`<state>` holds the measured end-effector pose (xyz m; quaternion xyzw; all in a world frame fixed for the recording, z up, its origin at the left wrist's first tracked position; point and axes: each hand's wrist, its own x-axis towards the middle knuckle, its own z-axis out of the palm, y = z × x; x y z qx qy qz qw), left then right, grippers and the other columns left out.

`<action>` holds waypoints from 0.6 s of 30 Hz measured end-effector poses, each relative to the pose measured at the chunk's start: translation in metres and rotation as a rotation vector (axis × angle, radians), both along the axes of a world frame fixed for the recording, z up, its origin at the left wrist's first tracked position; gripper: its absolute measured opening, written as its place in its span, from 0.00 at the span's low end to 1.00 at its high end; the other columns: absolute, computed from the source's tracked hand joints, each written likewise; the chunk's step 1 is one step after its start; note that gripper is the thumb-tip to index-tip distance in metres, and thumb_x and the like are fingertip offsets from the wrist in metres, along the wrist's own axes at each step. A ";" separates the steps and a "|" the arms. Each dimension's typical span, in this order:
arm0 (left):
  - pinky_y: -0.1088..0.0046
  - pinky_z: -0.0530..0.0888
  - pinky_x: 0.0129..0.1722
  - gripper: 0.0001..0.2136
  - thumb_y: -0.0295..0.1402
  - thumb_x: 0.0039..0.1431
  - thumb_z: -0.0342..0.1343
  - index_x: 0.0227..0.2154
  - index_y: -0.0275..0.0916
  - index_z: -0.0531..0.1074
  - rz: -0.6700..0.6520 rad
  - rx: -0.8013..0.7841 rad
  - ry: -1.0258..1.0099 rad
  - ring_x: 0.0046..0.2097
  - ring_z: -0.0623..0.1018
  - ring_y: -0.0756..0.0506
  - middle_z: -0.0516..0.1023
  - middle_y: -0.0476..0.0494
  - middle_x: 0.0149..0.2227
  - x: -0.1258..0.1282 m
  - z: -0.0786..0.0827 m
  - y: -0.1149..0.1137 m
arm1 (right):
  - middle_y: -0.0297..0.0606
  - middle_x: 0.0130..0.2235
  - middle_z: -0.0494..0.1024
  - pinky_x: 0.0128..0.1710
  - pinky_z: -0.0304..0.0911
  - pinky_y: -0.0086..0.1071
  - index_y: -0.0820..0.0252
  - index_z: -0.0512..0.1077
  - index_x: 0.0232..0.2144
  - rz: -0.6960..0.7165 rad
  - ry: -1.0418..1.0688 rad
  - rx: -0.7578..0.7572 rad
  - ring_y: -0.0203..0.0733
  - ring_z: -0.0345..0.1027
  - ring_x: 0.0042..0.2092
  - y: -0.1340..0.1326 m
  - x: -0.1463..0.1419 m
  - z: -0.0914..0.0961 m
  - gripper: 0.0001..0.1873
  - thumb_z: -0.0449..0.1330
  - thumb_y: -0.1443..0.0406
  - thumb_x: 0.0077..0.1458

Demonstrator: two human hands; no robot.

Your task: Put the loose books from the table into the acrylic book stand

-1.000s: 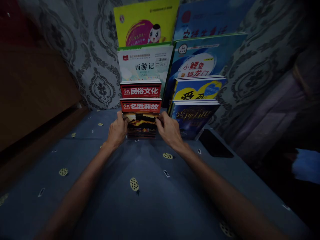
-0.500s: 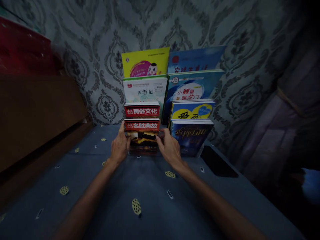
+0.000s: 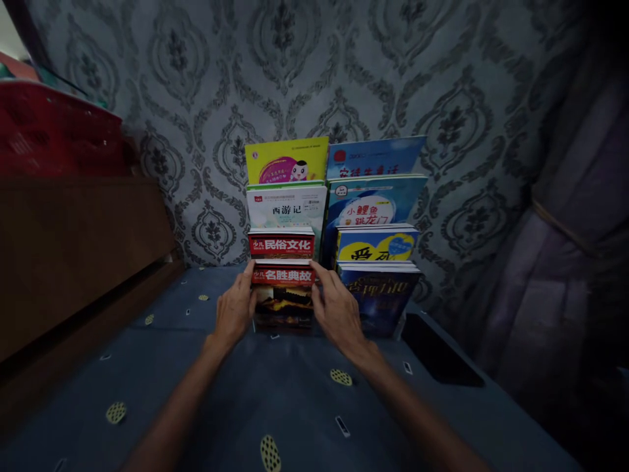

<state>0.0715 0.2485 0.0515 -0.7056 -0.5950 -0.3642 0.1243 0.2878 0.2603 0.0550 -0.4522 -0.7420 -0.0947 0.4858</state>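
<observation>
A small book with a red title band and a dark landscape cover (image 3: 284,295) stands upright at the front of the left row of books. My left hand (image 3: 234,312) grips its left edge and my right hand (image 3: 337,312) grips its right edge, fingers closed round the sides. Behind it stand a second red-banded book (image 3: 280,244), a white book (image 3: 286,207) and a yellow-green book (image 3: 286,160), each taller than the one before. To the right runs a second row: a dark blue book (image 3: 381,296) in front, then a yellow-and-blue one (image 3: 376,243).
The books stand on a blue-grey patterned cloth (image 3: 275,400) against a damask-papered wall (image 3: 344,72). A black phone (image 3: 439,350) lies on the cloth to the right. A brown wooden board (image 3: 73,255) flanks the left, with a red basket (image 3: 54,131) above it. A curtain (image 3: 565,249) hangs at the right.
The view has tilted upward, so the books sit lower in frame. Both hands have stayed on the front red-banded book, shifting slightly higher along its sides.
</observation>
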 end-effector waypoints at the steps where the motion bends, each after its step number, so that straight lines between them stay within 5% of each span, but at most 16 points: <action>1: 0.66 0.76 0.43 0.33 0.24 0.61 0.50 0.68 0.45 0.47 0.000 -0.001 -0.007 0.47 0.80 0.39 0.73 0.38 0.58 0.000 -0.002 0.001 | 0.45 0.44 0.75 0.36 0.70 0.41 0.57 0.63 0.61 -0.009 -0.005 0.001 0.49 0.72 0.41 0.001 0.000 -0.001 0.26 0.46 0.68 0.62; 12: 0.64 0.75 0.43 0.27 0.28 0.63 0.48 0.65 0.44 0.52 -0.093 0.030 -0.156 0.45 0.80 0.39 0.79 0.40 0.48 -0.003 -0.004 0.002 | 0.46 0.49 0.75 0.43 0.71 0.44 0.56 0.62 0.62 0.037 0.083 -0.042 0.50 0.73 0.46 0.000 -0.004 -0.007 0.26 0.47 0.67 0.62; 15: 0.63 0.75 0.43 0.30 0.29 0.63 0.48 0.67 0.41 0.47 -0.119 0.047 -0.256 0.44 0.80 0.40 0.80 0.41 0.45 -0.006 -0.010 0.007 | 0.48 0.55 0.73 0.50 0.68 0.46 0.59 0.56 0.65 0.071 0.176 -0.035 0.51 0.70 0.53 0.002 -0.006 -0.018 0.29 0.48 0.66 0.62; 18: 0.62 0.74 0.46 0.27 0.29 0.64 0.47 0.65 0.40 0.52 -0.146 0.063 -0.256 0.46 0.79 0.40 0.78 0.39 0.46 -0.008 -0.015 0.012 | 0.53 0.55 0.73 0.53 0.66 0.49 0.65 0.57 0.64 0.063 0.224 -0.059 0.53 0.69 0.54 0.010 -0.008 -0.034 0.29 0.48 0.63 0.61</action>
